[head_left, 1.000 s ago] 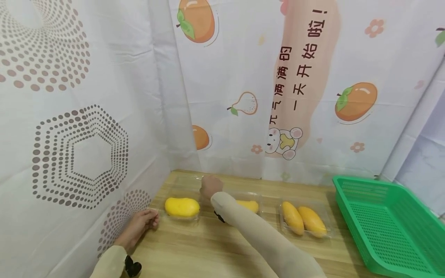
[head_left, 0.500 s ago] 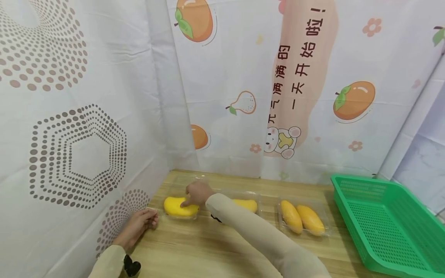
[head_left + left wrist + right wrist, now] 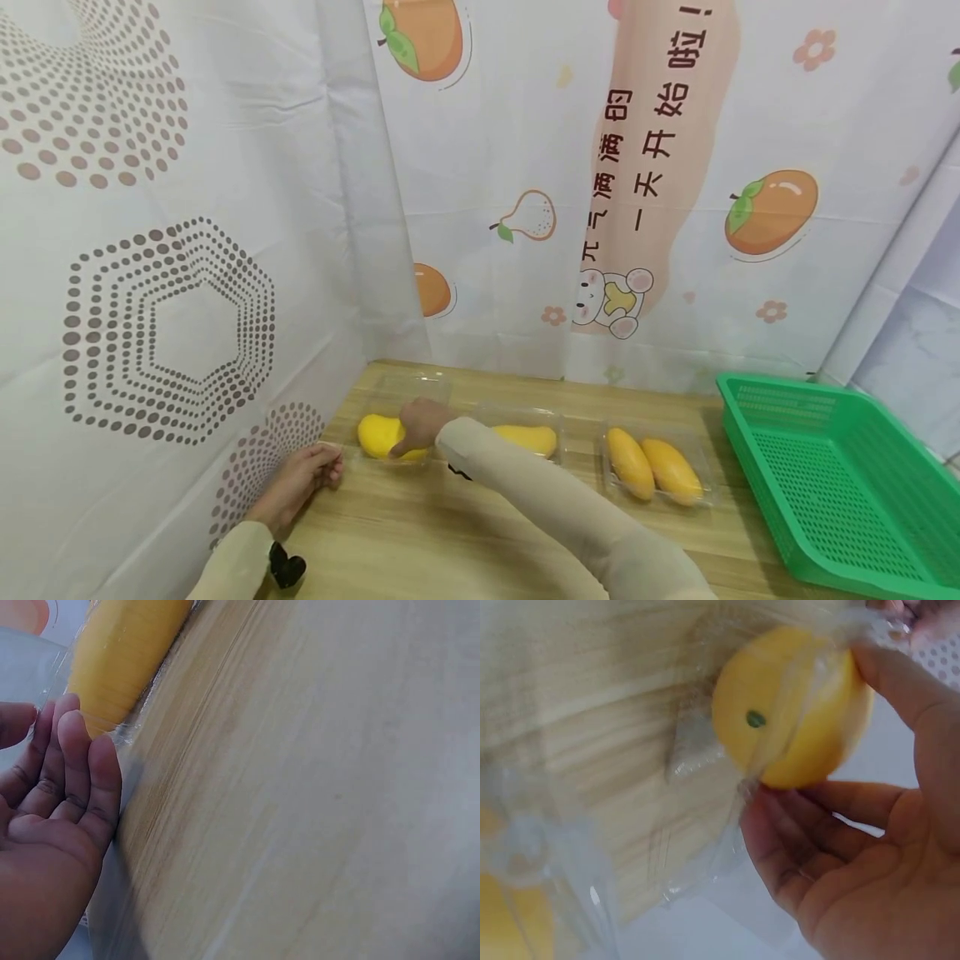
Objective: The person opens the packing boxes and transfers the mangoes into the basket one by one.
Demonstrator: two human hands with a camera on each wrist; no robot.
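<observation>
At the left, a yellow mango lies in a clear plastic box. My right hand grips this mango, thumb on one side and fingers on the other, as the right wrist view shows. A green stem mark shows on the mango's end. My left hand is at the box's left edge, its thumb and fingertips together at the plastic rim, which it appears to pinch. In the left wrist view the left hand's other fingers are slightly bent. My right hand hides part of the mango.
A second clear box with a yellow mango is partly behind my right sleeve. Farther right, a clear box holds two orange-yellow mangoes. A green basket stands at the right. Printed curtains border the wooden table.
My right hand has come from behind the left box down onto its mango and now grips it; the mango looks slightly tilted. My left hand has stayed in place.
</observation>
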